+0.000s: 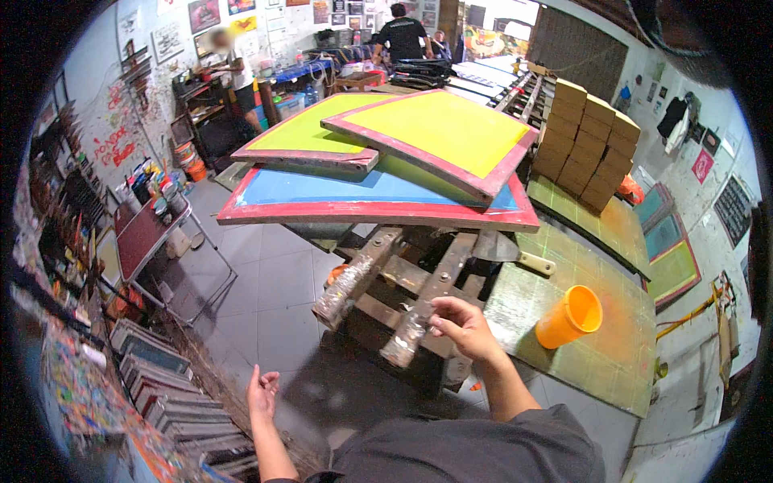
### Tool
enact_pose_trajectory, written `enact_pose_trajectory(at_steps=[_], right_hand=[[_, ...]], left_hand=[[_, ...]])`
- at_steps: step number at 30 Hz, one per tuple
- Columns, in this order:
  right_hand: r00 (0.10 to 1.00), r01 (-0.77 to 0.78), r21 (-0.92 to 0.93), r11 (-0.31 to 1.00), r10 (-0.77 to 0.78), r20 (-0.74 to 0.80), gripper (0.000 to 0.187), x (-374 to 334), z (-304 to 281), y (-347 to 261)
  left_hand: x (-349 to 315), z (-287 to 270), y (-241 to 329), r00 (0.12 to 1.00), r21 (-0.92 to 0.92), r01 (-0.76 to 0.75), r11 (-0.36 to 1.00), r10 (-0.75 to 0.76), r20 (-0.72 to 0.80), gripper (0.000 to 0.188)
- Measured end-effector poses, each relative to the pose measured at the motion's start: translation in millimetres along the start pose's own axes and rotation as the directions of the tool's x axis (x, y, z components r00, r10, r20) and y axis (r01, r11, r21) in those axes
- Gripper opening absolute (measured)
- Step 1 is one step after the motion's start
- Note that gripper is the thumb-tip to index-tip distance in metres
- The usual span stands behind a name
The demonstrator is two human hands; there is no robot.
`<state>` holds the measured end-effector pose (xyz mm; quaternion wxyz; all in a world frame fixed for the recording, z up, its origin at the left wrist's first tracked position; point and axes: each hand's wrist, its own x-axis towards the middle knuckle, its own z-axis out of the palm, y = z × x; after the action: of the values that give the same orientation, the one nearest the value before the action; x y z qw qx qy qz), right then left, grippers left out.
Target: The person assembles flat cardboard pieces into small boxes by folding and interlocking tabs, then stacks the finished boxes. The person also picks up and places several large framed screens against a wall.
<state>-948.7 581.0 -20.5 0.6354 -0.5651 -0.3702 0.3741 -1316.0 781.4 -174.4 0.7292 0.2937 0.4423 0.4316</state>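
Observation:
My left hand (262, 394) hangs over the grey floor at the lower left, empty, its thumb raised and its fingers loosely bent. In front of my body is my right hand (462, 325), over the end of a paint-crusted metal rail (415, 320). Its fingers curl loosely, apart from the thumb, and I see nothing in them; whether it touches the rail I cannot tell. Beyond the rails lies a stack of screen-printing frames: a blue-meshed frame (290, 191) at the bottom, a yellow-green one (318, 122) and a yellow one (431, 129) on top. All have reddish-pink edges.
An orange plastic cup (568, 318) stands on a stained board (596, 282) at my right. Behind it rise stacked brown boxes (588, 141). A small red table (149, 233) with cans is at left, above a row of frames (173, 394). Two people are at the back.

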Motion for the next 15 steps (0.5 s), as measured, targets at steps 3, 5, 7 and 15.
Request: enact_pose_trajectory(at_steps=[3,5,7,15], right_hand=[[0.987,-0.098,-0.177,0.979,0.072,-0.146,0.027,10.3,2.9,14.4],[0.966,-0.13,-0.211,0.969,0.075,-0.249,0.024,14.9,13.5,14.9],[0.912,-0.146,-0.175,0.974,0.064,-0.405,0.024,17.3,24.7,15.6],[0.714,-0.483,-0.25,0.839,0.212,-0.668,0.027,34.3,55.2,-21.7]], left_hand=[[66.6,22.1,58.5,0.986,0.092,-0.122,0.988,0.11,0.128,0.038],[108.5,34.4,99.6,0.96,0.133,-0.196,0.972,0.163,0.226,0.039],[147.1,63.7,141.0,0.93,0.156,-0.247,0.956,0.189,0.316,0.041],[253.3,198.2,237.9,0.567,0.226,-0.487,0.844,0.109,0.816,0.038]])
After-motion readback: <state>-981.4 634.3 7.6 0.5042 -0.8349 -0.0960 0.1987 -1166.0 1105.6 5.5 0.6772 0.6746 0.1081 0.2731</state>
